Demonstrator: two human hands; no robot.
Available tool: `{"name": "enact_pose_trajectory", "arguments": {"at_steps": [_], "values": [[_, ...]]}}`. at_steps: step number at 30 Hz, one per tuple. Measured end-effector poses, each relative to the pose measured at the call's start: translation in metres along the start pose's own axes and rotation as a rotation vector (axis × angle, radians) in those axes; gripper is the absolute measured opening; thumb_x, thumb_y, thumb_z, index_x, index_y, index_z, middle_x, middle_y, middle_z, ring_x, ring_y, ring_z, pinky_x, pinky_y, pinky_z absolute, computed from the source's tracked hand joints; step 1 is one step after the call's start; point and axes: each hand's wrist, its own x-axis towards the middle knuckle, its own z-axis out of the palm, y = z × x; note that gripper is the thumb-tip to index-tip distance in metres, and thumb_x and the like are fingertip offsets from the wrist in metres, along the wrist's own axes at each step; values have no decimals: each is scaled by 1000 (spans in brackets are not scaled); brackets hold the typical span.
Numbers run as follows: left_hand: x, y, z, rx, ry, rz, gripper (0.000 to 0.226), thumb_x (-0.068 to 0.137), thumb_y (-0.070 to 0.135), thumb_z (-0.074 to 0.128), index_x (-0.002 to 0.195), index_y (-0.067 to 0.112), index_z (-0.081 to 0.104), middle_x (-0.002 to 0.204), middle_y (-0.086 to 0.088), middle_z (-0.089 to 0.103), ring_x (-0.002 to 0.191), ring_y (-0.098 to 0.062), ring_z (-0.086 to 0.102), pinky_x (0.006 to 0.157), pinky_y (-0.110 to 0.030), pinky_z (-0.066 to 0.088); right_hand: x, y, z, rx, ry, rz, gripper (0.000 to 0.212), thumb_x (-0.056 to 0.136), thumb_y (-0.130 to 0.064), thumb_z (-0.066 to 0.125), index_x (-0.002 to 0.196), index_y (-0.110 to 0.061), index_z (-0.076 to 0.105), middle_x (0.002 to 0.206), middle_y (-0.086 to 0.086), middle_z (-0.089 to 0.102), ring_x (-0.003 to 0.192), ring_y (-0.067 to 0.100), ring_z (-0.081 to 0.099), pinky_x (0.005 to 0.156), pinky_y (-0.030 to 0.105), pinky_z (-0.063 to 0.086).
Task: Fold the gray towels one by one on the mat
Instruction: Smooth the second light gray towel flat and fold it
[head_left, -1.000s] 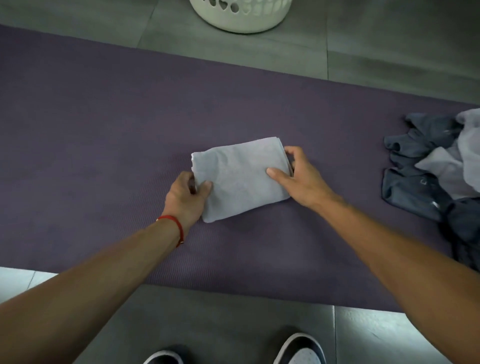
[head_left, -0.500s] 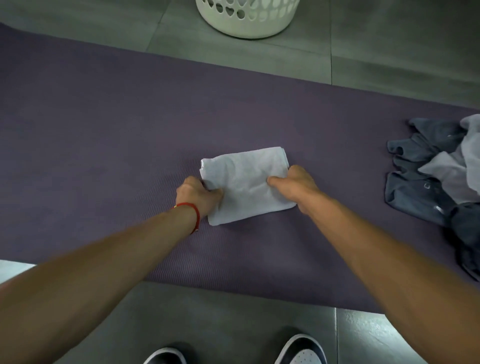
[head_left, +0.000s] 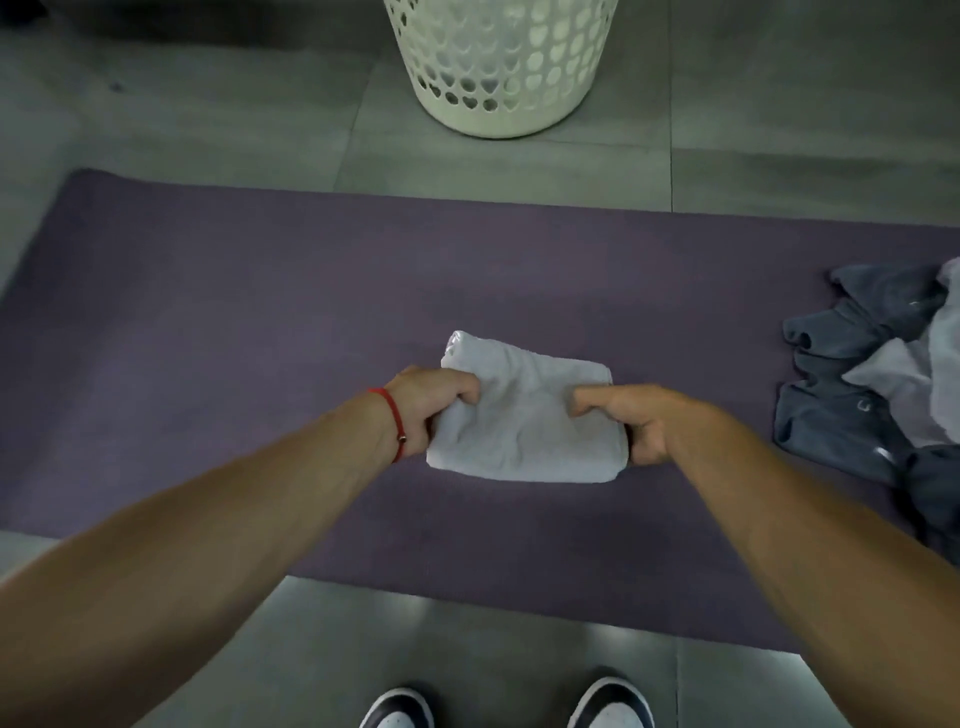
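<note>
I have the folded light-gray terry towel (head_left: 524, 421) between my two hands, one at each short end. My left hand (head_left: 426, 410) grips the left end, thumb on top pressing a dent into the cloth and the other fingers curled underneath. My right hand (head_left: 636, 423) grips the right end the same way, thumb lying across the top and the fingers tucked under the edge. Both hands are clenched on the towel and on nothing else.

The towel's long axis runs from one hand to the other, straight across in front of me, so the bundle spans the gap between my thumbs. Its far left corner pokes out beyond my left knuckles. The near edge sags a little toward me. It sits over the middle of the purple foam mat (head_left: 208, 322); whether it is resting on the mat or lifted just clear of it, I cannot tell.

Beyond my fingertips, well apart and past the mat's far edge, stands the white perforated plastic laundry basket (head_left: 498, 67). Off past my right hand, near but not touching, lies the crumpled heap of dark and light gray towels (head_left: 872, 384), not yet folded.

I judge this towel is done and the next move is to carry it forward. Neither hand is nearer the basket; the right hand is closer to the heap.
</note>
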Motion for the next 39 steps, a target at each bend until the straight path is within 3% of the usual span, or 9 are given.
{"name": "enact_pose_trajectory", "arguments": {"at_steps": [4, 12, 18, 21, 25, 28, 31, 34, 39], "values": [[-84, 70, 2, -57, -15, 29, 47, 59, 9, 67, 106, 8, 73, 108, -14, 75, 97, -35, 73, 90, -55, 56, -95, -27, -10, 225, -49, -92, 40, 80, -7, 75, 119, -9, 67, 113, 10, 75, 102, 29, 72, 88, 46, 58], [-314, 227, -16, -137, -89, 107, 50, 67, 5, 66, 117, 8, 68, 112, -15, 74, 102, -37, 72, 89, -57, 56, -354, -120, -14, 452, -143, -215, 43, 88, -19, 67, 131, -13, 64, 125, 7, 71, 113, 28, 69, 96, 45, 53], [-446, 333, -43, -180, -75, 161, 59, 71, 51, 79, 119, 19, 68, 114, -5, 75, 104, -27, 72, 96, -54, 55, -531, -212, 5, 470, -51, -175, 50, 84, -52, 73, 122, -19, 70, 118, 6, 74, 108, 25, 72, 96, 42, 54], [-475, 370, -55, -203, -75, 153, 61, 63, 59, 80, 114, 26, 71, 113, -1, 75, 103, -26, 72, 96, -52, 55, -578, -251, 8, 431, 17, -158, 55, 79, -48, 80, 121, -15, 71, 114, 9, 75, 105, 28, 72, 93, 44, 56], [-481, 406, -65, -296, -154, 144, 48, 78, 51, 74, 116, 20, 73, 112, -5, 76, 105, -27, 71, 94, -46, 56, -603, -296, 8, 379, 162, -269, 60, 75, -37, 86, 125, -11, 66, 108, 12, 76, 98, 31, 74, 88, 49, 59], [-472, 434, -73, -282, -150, 198, 42, 83, 46, 70, 116, 19, 73, 111, -6, 75, 104, -27, 71, 82, -38, 57, -602, -330, 6, 373, 254, -339, 67, 70, -37, 90, 125, -14, 61, 105, 10, 77, 95, 31, 75, 87, 53, 59], [-454, 474, -75, -202, -109, 256, 33, 88, 44, 66, 109, 19, 71, 97, -1, 76, 83, -20, 72, 65, -29, 54, -588, -370, -6, 313, 278, -360, 66, 69, -45, 90, 121, -15, 61, 103, 8, 78, 92, 29, 76, 86, 51, 60], [-413, 518, -64, -143, -64, 271, 27, 95, 38, 63, 111, 17, 68, 99, -2, 75, 81, -20, 71, 63, -30, 57, -551, -423, -32, 216, 313, -405, 42, 81, -41, 82, 107, -11, 69, 97, 8, 78, 84, 25, 76, 78, 40, 61], [-305, 593, -29, -175, 50, 211, 26, 97, 37, 62, 112, 17, 67, 102, -4, 73, 80, -20, 67, 60, -29, 54, -428, -536, -99, 47, 288, -380, 58, 66, -61, 80, 105, -19, 69, 98, 0, 76, 92, 22, 73, 90, 44, 58]]}}
